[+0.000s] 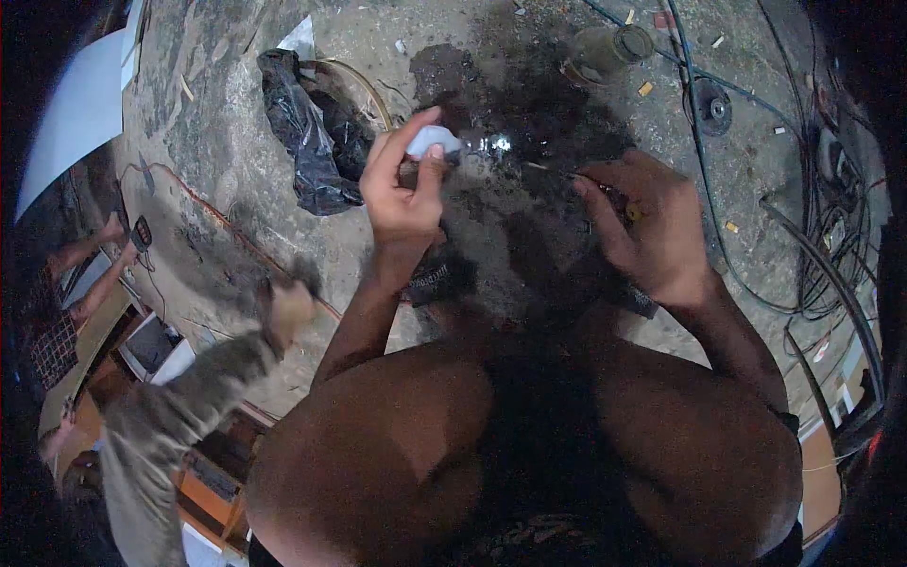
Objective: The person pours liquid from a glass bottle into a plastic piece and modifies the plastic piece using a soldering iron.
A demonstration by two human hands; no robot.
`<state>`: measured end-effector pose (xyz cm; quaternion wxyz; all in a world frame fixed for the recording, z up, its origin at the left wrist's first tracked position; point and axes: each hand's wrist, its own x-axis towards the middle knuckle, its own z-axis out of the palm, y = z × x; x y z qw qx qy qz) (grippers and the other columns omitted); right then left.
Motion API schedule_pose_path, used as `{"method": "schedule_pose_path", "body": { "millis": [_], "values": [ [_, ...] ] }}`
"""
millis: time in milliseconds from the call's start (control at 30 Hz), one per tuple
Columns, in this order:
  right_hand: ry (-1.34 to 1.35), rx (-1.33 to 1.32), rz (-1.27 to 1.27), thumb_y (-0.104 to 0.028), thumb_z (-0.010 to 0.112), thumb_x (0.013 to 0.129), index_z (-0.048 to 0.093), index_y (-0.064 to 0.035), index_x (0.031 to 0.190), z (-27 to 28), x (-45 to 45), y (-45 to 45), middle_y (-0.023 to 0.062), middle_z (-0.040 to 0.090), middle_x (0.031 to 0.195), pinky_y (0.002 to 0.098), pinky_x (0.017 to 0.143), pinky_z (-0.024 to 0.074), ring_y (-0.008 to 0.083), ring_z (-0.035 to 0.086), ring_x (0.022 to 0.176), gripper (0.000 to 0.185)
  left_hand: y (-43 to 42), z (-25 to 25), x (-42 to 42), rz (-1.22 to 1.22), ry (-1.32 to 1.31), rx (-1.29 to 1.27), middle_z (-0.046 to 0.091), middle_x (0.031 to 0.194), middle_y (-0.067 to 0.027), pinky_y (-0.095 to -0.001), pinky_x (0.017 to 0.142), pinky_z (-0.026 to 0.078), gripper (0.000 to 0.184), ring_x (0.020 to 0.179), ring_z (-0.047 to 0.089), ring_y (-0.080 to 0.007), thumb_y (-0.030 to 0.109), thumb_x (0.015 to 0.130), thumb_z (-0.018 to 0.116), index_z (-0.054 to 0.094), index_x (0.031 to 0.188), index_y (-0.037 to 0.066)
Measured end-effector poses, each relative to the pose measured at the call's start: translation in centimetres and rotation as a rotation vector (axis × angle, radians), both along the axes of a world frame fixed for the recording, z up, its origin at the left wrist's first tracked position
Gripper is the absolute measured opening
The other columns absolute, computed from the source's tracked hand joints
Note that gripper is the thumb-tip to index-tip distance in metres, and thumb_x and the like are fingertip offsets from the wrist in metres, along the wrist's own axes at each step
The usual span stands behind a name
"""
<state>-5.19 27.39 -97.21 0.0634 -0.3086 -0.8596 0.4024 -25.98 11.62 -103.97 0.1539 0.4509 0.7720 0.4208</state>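
My left hand (402, 194) pinches a small white rounded object (430, 142) between thumb and fingers; its exact kind is unclear. Just right of it shows a bright shiny spot (499, 144), and I cannot tell whether that belongs to the object or to the wet floor. My right hand (661, 222) is closed around a thin rod-like tool (546, 168), its narrow end pointing left toward the white object. Something yellowish (635, 210) shows under the right fingers, partly hidden. Both hands are above a dark wet patch (539, 104) on the concrete, in front of my bent knees.
A crumpled black plastic bag (307, 142) lies left of my hands. Beyond them are a glass jar (619, 52), a dark disc (710, 106) and cables (699, 142). Another person's trousered leg (194, 397) is at lower left, near wooden drawers (208, 491); someone's arms (90, 274) show farther left.
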Motion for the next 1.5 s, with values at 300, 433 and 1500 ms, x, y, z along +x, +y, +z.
{"method": "schedule_pose_path", "body": {
  "millis": [300,433,1500],
  "values": [
    [0.053,0.032,-0.004,-0.016,0.067,0.085,0.07,-0.0055,0.09,0.5,-0.2,-0.2,0.0146,0.06,0.075,0.0426,0.057,0.0486,0.0349,0.061,0.065,0.012,0.5,1.6,-0.1,0.052,-0.354,0.078,0.063,0.106,-0.0105,-0.0287,0.087,0.048,0.036,0.093,0.061,-0.0181,0.003,0.091,0.062,0.059,0.127,0.001],
    [0.202,-0.06,-0.058,-0.008,0.068,0.085,0.07,-0.0005,0.095,1.4,-0.3,-0.4,0.0102,0.056,0.069,0.0313,0.053,0.042,0.0199,0.055,0.057,0.012,0.9,3.4,0.3,0.191,-1.228,0.225,0.06,0.112,-0.0097,-0.0309,0.09,0.05,0.046,0.098,0.06,-0.0165,0.007,0.097,0.055,0.042,0.14,0.0],
    [0.3,0.226,0.24,-0.003,0.07,0.075,0.065,-0.0022,0.105,1.4,-1.4,-2.1,0.0098,0.056,0.069,0.0364,0.048,0.0433,0.0258,0.056,0.055,0.03,3.3,6.4,5.0,0.249,-0.882,0.057,0.062,0.083,-0.0014,-0.0245,0.056,0.043,0.016,0.07,0.054,-0.0065,0.019,0.098,0.059,0.061,0.093,0.004]
  ]
}}
